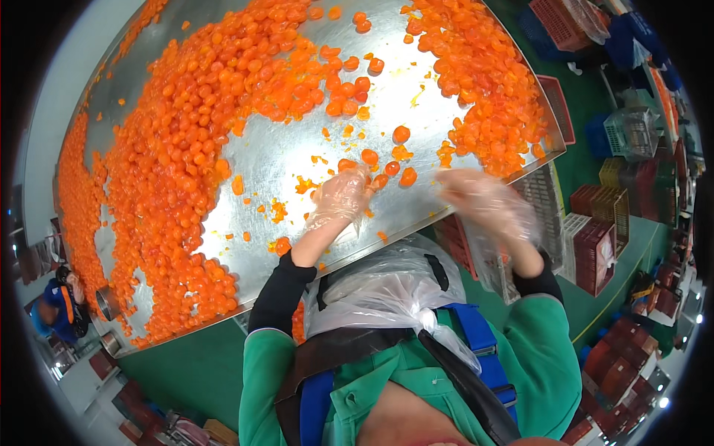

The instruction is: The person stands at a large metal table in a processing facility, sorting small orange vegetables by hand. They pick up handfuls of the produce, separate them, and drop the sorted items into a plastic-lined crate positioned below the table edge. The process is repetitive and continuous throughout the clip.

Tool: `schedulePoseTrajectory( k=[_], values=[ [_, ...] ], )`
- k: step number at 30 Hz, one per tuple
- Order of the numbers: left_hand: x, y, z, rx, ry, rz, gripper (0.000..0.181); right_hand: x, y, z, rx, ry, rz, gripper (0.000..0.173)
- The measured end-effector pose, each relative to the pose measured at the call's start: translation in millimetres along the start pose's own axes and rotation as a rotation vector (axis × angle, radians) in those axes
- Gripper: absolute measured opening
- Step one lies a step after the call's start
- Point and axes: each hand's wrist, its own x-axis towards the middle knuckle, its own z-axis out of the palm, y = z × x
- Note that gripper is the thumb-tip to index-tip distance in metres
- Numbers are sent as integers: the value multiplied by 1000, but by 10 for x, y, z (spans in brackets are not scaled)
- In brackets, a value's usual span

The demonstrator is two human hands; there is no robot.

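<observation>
Many round orange balls, which look like egg yolks (206, 83), lie heaped over the left and middle of a metal table (262, 150). A second heap (485, 83), with many flattened or broken pieces, lies at the right. My left hand (343, 195), in a clear plastic glove, is low over the table, its fingertips at a few loose yolks (369, 156); whether it grips one is hidden. My right hand (485, 203), gloved too and blurred by motion, is over the table's near right edge. Its fingers are too blurred to read. Small orange scraps (278, 211) are scattered around my left hand.
The table's raised rim (390, 237) runs in front of my plastic apron (390, 279). Below its right side stand a red crate (456, 245) and a grey crate (538, 206). Metal cups (106, 303) sit at the lower left corner, near another person (58, 309). Stacked crates (597, 251) stand at the right.
</observation>
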Motion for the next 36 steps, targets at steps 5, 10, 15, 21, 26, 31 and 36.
schedulePoseTrajectory(
  k=[5,10,15,21,26,31,36],
  values=[
    [-31,-322,-27,-683,-213,-118,22,663,-376,715,18,-279,22,30],
    [-80,-68,-151,-1106,-288,-329,27,674,-244,593,175,-301,1,29],
    [111,408,245,-1241,-450,-135,41,252,39,78,865,-364,295,38],
    [258,1339,190,-1023,-858,62,44,-614,570,-398,1119,-152,670,39],
    [448,512,-41,-345,-64,31,29,-1893,1583,-442,216,-127,905,50],
    [739,452,-59,-48,292,306,24,-998,911,-575,196,166,675,29],
    [1211,442,43,93,10,58,23,217,359,224,116,232,-187,14]
  ],
)
